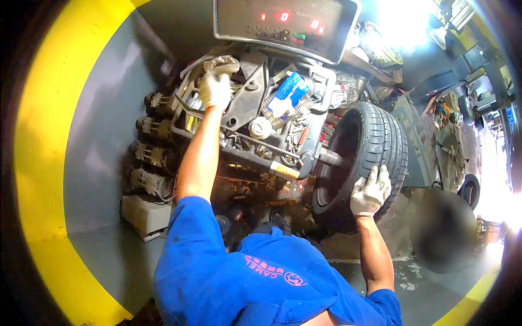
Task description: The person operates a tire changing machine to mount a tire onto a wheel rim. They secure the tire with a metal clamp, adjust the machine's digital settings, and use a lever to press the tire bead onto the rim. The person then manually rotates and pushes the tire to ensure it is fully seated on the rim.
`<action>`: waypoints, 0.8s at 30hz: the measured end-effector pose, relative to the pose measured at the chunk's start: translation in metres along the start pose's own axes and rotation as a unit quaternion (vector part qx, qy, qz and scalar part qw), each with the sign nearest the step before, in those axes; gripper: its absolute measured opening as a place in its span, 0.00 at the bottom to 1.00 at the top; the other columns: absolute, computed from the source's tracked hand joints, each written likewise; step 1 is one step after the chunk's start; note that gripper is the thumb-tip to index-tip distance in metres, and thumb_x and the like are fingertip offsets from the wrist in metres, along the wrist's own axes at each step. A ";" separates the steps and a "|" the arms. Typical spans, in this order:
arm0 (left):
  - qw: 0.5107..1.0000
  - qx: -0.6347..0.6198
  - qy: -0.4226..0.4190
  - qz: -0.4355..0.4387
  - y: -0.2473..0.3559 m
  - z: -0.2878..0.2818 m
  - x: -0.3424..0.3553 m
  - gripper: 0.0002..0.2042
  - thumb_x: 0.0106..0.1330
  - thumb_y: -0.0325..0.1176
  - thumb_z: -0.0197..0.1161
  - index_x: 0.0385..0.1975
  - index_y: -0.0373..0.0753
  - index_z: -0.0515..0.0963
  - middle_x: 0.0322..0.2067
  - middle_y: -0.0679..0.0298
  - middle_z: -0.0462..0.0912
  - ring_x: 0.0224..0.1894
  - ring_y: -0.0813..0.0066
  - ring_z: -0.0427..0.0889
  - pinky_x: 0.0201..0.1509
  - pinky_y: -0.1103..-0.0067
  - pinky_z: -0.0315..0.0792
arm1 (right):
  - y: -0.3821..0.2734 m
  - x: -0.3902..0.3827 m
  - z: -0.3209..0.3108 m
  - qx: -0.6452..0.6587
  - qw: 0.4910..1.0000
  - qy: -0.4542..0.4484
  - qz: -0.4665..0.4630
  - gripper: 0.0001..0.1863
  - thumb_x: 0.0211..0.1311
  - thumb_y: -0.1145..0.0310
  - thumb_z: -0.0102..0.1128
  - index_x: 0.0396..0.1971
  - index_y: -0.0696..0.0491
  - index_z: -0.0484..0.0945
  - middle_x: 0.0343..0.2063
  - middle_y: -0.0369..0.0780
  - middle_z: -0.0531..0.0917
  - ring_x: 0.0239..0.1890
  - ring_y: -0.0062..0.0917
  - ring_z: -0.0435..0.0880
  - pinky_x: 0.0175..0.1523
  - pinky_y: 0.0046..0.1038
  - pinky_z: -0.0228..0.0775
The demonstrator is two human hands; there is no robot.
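Left hand (216, 89), grip unclear, over cluttered tray (249, 102); right hand (371, 192), unclenched, on tyre (378, 136); grey floor (429, 290), yellow-edged.

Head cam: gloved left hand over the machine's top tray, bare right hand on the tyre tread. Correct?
One error: the right hand isn't bare. The head view shows it in a whitish glove. The rest holds: it is on the tyre tread, and the gloved left hand is over the machine's top tray.
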State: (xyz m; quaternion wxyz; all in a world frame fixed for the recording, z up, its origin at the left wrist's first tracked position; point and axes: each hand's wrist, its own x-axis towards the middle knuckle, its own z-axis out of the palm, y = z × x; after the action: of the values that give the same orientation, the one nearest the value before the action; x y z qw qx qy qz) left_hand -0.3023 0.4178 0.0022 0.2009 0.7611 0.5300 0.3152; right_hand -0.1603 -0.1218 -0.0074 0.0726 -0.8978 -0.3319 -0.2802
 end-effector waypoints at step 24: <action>0.997 0.030 -0.061 0.025 0.112 0.148 0.116 0.45 0.54 0.75 0.72 0.50 0.32 0.87 0.57 0.39 0.86 0.61 0.46 0.85 0.66 0.59 0.77 | 0.003 0.000 0.009 0.007 0.999 -0.040 -0.013 0.33 0.65 0.61 0.62 0.68 0.61 0.75 0.69 0.58 0.74 0.69 0.58 0.73 0.73 0.58 0.62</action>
State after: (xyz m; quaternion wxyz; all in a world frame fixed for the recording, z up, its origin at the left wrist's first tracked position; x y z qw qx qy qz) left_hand -0.0956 0.4901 -0.0015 0.2018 0.7981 0.5064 0.2566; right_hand -0.1538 -0.1215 -0.0143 0.0620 -0.9034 -0.3480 -0.2427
